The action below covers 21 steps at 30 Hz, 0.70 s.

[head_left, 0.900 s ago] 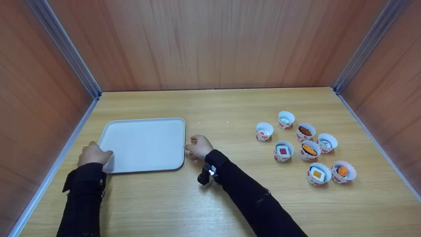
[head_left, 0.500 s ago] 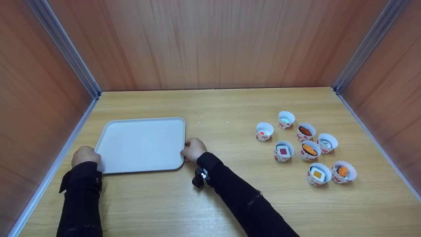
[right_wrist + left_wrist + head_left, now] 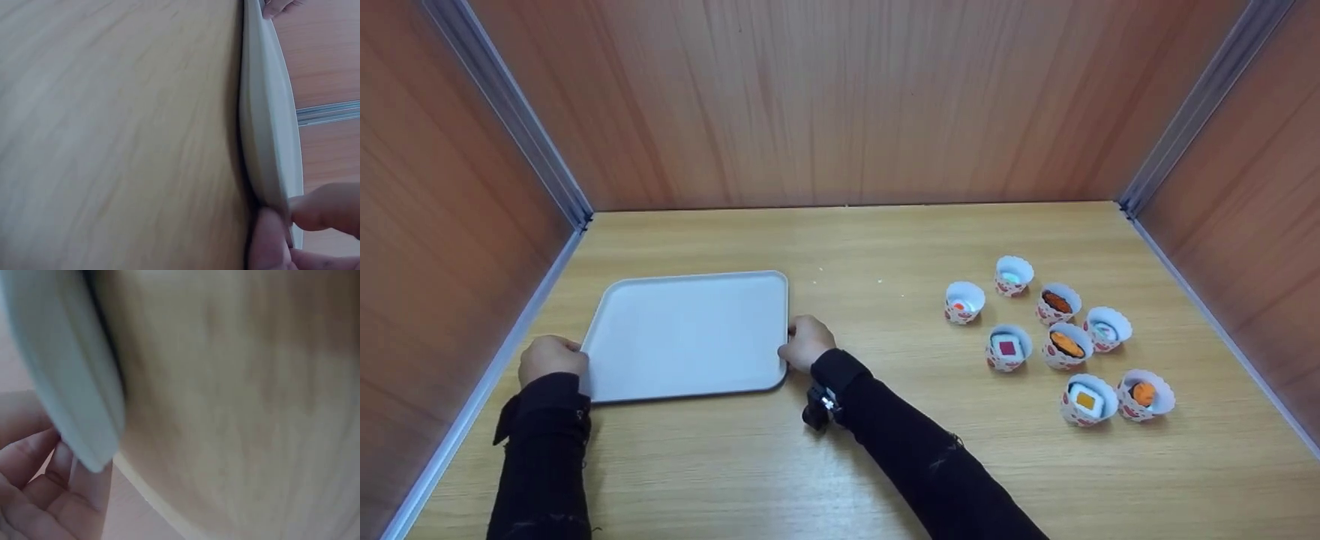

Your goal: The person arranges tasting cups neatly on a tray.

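A white rectangular tray (image 3: 686, 337) with rounded corners lies on the left part of the table. My left hand (image 3: 553, 358) grips its left edge near the front corner. Curled fingers (image 3: 42, 495) show at the tray's end (image 3: 70, 377) in the left wrist view. On the opposite side, my right hand (image 3: 808, 341) pinches the right edge of the tray. In the right wrist view its thumb (image 3: 326, 212) lies over the rim and a fingertip (image 3: 270, 239) presses from the table side.
At the right stand several patterned paper cups holding small sushi-like pieces, among them a cup with an orange topping (image 3: 1066, 345) and a cup with a white square piece (image 3: 1087, 400). Wooden panels (image 3: 847, 105) with metal corner strips enclose the table.
Both hands have closed on the tray's side edges; the left moved outward and the right moved in to the rim. The tray has since shifted very slightly to the right.
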{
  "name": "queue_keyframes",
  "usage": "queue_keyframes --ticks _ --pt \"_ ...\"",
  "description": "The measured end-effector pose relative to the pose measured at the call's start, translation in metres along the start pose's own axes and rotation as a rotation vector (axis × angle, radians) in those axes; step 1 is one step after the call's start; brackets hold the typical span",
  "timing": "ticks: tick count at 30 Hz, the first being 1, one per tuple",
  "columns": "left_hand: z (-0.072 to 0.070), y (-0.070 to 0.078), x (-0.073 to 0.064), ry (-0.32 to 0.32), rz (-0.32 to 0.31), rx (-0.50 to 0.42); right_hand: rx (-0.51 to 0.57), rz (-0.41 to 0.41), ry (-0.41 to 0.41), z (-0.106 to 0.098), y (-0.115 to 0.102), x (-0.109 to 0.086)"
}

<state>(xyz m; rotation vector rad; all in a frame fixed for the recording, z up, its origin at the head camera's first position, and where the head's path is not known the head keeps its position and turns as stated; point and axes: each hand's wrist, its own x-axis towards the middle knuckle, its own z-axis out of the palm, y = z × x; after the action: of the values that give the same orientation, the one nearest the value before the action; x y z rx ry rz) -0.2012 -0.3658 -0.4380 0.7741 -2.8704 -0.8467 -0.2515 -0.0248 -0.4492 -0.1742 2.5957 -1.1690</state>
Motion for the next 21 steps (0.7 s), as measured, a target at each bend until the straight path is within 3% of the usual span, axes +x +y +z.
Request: queue_keyframes --ticks 9,21 --pt "-0.001 0.001 -0.001 -0.062 0.062 0.042 0.005 -0.019 -0.002 -0.009 0.01 -0.002" --pt "0.006 0.018 -0.008 -0.176 0.154 0.059 -0.027 -0.071 -0.05 -0.035 0.035 -0.01"
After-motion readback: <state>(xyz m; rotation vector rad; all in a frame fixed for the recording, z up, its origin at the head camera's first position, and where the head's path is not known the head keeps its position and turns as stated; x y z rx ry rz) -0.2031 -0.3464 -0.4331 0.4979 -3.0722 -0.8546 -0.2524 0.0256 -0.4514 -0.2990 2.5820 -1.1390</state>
